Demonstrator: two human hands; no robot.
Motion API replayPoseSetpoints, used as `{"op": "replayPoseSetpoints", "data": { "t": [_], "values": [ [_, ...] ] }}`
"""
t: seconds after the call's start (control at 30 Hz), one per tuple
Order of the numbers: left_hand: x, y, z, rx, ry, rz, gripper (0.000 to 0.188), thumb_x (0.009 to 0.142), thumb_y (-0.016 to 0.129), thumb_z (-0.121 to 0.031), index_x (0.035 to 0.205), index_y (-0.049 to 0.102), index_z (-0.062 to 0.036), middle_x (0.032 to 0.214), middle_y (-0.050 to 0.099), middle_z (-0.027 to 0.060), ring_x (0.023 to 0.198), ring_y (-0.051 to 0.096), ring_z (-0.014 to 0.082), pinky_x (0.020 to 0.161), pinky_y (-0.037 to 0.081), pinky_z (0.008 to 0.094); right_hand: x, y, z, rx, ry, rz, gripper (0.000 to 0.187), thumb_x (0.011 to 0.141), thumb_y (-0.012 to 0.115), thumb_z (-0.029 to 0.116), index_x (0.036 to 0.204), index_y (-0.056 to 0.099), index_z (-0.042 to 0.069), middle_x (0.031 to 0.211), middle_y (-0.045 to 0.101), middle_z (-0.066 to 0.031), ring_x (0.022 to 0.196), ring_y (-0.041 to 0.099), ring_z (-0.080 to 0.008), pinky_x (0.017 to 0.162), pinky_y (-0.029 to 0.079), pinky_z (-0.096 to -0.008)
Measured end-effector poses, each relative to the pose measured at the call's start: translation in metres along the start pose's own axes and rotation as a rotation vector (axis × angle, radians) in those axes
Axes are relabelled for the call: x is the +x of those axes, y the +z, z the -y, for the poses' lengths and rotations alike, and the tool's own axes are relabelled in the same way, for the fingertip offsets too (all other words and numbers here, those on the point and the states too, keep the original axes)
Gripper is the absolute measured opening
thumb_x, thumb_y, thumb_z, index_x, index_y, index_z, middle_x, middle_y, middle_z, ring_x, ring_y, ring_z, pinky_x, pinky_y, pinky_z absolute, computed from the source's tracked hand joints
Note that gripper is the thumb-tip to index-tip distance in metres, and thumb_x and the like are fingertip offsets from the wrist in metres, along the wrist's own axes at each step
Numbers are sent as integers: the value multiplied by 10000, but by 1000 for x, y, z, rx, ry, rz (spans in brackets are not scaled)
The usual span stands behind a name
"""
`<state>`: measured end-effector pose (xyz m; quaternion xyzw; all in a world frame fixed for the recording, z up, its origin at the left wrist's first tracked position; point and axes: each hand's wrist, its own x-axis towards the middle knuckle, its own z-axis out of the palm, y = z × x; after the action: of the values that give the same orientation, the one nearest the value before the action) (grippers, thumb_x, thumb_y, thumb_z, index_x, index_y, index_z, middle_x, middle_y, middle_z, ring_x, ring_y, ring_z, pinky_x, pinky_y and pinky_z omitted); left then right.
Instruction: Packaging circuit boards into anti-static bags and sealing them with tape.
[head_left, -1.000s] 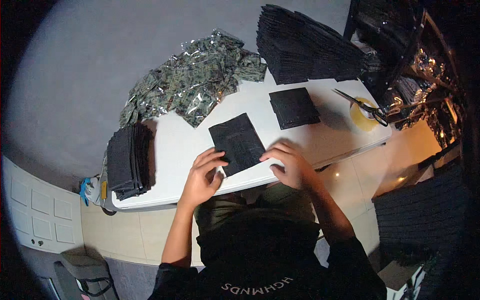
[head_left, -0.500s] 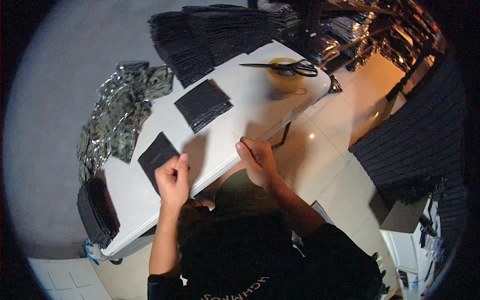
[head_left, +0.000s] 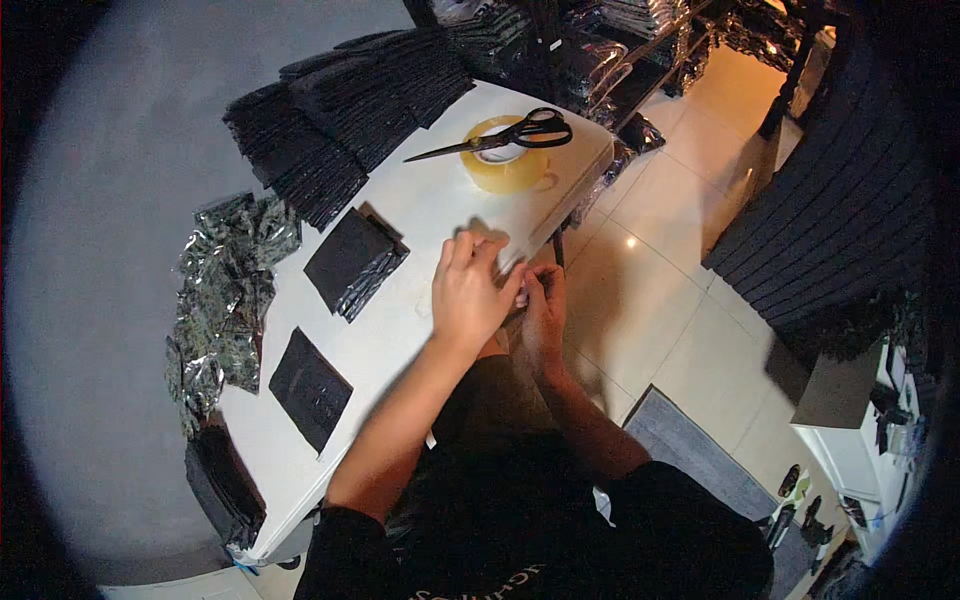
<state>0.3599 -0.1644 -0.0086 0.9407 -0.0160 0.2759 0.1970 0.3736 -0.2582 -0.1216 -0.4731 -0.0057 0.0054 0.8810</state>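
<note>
My left hand (head_left: 468, 290) is over the near edge of the white table (head_left: 420, 290), its fingers apart and its thumb reaching toward my right hand. My right hand (head_left: 543, 312) is closed in a pinch just beyond that edge, touching or nearly touching the left thumb. Whatever may be between its fingertips is too small to make out. To the left of my hands lies a black folded packet (head_left: 350, 258) with a shiny plastic edge. Nearer me is a flat black folded piece (head_left: 310, 388). Black-handled scissors (head_left: 520, 130) rest across a roll of clear yellowish tape (head_left: 500, 178).
Rows of black folded packets (head_left: 340, 110) line the table's far side. Camouflage-patterned packets in shiny plastic (head_left: 225, 290) and a black stack (head_left: 222, 485) lie along the left. Shelves (head_left: 640, 85) stand beyond, a white cabinet (head_left: 850, 450) at right, a grey mat (head_left: 690, 455) below.
My left hand has moved right, off the flat black piece, and its fingers have opened. Both hands have come together at the table edge. The view has shifted.
</note>
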Motion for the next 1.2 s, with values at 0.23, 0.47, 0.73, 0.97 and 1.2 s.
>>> {"op": "replayPoseSetpoints", "data": {
  "t": [0.23,0.47,0.73,0.97,1.2],
  "values": [
    [-3,1,1,-25,67,-25,118,873,826,-86,975,810,-30,959,659,100,908,650,287,790,555,384,-1,-8,6,5,66,-16,226,1080,649,216,1241,550,93,1097,600,-23,897,578,-122,812,491,-284],
    [-50,-92,9,-832,-608,-116,66,968,783,-35,983,809,24,894,738,31,790,622,84,737,495,260,-26,33,55,97,81,434,466,1043,665,182,1458,500,48,1336,642,-117,1040,675,-187,921,531,-326],
    [-168,-179,23,-728,-655,-379,57,976,784,-19,1011,817,13,953,730,38,907,647,99,824,500,257,-95,107,43,-120,170,906,148,948,826,69,1063,773,-7,967,777,-27,867,665,-51,776,532,-236],
    [-244,-225,27,-401,-681,-569,223,1020,734,-73,1228,805,-37,1181,685,64,1010,639,132,879,531,269,-138,137,35,-291,116,1039,84,989,777,48,1048,772,-12,934,799,-70,804,703,-68,666,539,-223],
    [-256,-245,38,-481,-632,-494,298,907,851,-84,1197,803,-37,1135,673,58,979,628,125,837,531,269,-160,162,40,-296,76,1175,81,993,763,35,1055,771,-16,951,800,-55,771,678,-37,587,471,-191]
  ]
}}
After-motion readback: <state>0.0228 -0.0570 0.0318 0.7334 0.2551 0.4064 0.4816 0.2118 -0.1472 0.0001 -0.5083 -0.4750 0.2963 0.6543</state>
